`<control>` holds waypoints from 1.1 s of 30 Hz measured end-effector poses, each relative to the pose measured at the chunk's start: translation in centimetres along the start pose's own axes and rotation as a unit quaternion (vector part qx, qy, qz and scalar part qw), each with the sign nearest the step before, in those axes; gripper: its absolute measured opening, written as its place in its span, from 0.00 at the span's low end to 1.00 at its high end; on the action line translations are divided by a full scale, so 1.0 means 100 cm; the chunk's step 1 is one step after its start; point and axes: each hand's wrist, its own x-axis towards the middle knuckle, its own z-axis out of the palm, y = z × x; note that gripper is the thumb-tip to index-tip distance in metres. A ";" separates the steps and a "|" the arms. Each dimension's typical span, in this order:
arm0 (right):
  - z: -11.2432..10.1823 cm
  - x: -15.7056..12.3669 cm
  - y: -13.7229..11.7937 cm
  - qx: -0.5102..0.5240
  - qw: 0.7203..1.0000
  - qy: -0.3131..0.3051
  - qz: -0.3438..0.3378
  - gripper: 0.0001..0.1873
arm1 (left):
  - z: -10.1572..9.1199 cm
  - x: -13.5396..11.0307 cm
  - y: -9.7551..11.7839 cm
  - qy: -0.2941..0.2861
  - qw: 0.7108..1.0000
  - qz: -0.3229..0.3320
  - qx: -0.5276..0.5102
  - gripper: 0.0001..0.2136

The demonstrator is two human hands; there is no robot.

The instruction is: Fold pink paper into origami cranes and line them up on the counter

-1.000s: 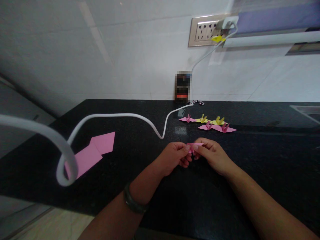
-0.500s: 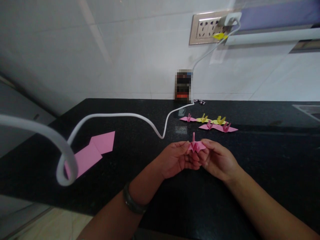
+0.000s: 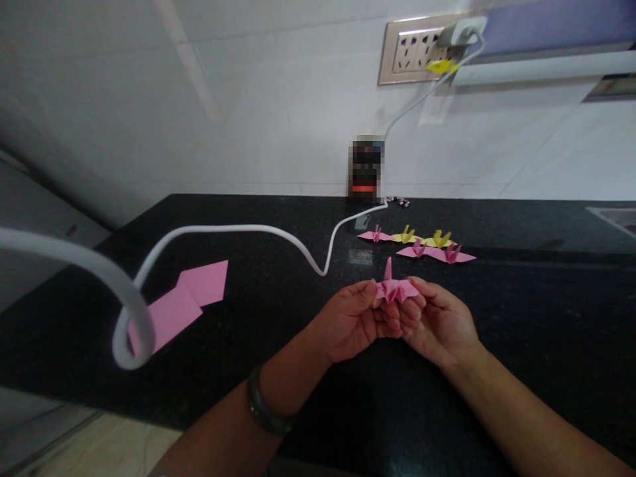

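The left hand (image 3: 350,321) is clamped on the left wing of a pink paper crane (image 3: 396,290), and the right hand (image 3: 442,324) on its right wing. The crane is held over the middle of the dark table (image 3: 238,364), one slim point rising on its far side, the fingers of both hands close together beneath it. Just beyond, slightly right, lie two yellow cranes (image 3: 440,240) and three more pink ones in two rows. Two pink sheets (image 3: 173,315) overlap at left, partly behind a white cable (image 3: 223,228).
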 end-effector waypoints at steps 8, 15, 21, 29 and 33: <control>-0.001 -0.001 -0.001 0.024 0.999 -0.035 0.010 0.21 | -0.001 0.000 0.000 -0.015 1.000 0.007 0.002 0.10; 0.000 0.000 0.000 0.101 0.994 -0.019 0.024 0.19 | -0.003 0.001 -0.003 -0.019 1.000 0.017 0.006 0.10; 0.002 0.000 -0.001 0.138 0.989 -0.046 0.018 0.15 | -0.004 0.002 -0.003 -0.033 0.999 0.021 0.010 0.10; 0.000 0.000 -0.001 0.176 0.983 -0.044 0.029 0.18 | -0.003 0.001 -0.004 -0.041 0.999 0.011 0.017 0.10; -0.002 0.001 0.000 0.169 0.984 -0.037 0.036 0.18 | -0.003 0.001 -0.005 -0.035 0.999 0.009 0.025 0.10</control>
